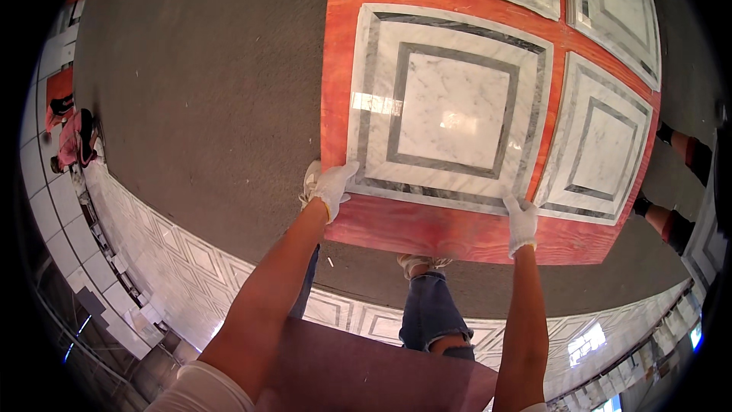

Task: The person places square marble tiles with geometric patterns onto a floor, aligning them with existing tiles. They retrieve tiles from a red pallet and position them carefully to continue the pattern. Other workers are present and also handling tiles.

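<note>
While left hand and right hand touch the marble panel at its near corners, grip impossible to tell, even pressure matters!

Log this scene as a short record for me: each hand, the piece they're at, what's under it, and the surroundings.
Left hand: white glove, at the near left corner of the marble tile
Right hand: white glove, at its near right corner
Tile pattern: concentric square bands, white and gray
Support: red wooden board, also bearing similar tiles
Ground: rough dark gray surface; patterned flooring nearer
Others: person in pink, left; someone's legs, right
</note>
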The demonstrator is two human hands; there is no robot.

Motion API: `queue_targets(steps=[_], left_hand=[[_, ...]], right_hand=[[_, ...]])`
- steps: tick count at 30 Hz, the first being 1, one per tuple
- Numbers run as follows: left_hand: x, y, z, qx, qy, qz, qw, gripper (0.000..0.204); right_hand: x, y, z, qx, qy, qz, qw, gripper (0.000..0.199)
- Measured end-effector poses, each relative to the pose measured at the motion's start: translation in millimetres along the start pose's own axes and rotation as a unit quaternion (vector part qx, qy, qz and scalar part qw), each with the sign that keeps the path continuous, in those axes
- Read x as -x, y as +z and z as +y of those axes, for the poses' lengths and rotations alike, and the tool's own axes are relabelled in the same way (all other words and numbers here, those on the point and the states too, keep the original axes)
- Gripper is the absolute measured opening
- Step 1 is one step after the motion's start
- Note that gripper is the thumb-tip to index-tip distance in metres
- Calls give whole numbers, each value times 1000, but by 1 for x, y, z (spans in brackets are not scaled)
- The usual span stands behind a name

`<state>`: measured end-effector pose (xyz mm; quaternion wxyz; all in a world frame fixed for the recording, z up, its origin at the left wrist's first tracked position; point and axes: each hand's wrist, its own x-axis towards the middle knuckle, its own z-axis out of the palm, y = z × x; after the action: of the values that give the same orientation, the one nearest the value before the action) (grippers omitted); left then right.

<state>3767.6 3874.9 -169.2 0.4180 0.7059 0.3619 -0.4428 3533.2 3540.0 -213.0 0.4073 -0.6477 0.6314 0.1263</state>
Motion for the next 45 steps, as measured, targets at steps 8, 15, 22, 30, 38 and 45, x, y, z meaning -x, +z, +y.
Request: queue_targets(steps=[8,15,22,30,38,45], left_hand=[[-3,-21,4,-213,85,-43,972,55],[128,-20,42,-47,57,-63,995,43],[257,-67,147,46,-112,-137,983,22],[280,-60,249,-526,359,58,769,44],[324,19,249,-623,486,-60,610,57],[318,19,242,-634,507,-30,583,60]], right_hand=[[12,-36,-21,-77,9,-119,990,53],[101,-130,-108,-244,87,-166,951,30],[158,-239,-201,-350,111,-265,892,24],[153,-222,-289,-451,79,-126,880,37],[156,-208,-280,-453,30,-77,887,63],[182,-222,-250,-431,66,-171,884,62]])
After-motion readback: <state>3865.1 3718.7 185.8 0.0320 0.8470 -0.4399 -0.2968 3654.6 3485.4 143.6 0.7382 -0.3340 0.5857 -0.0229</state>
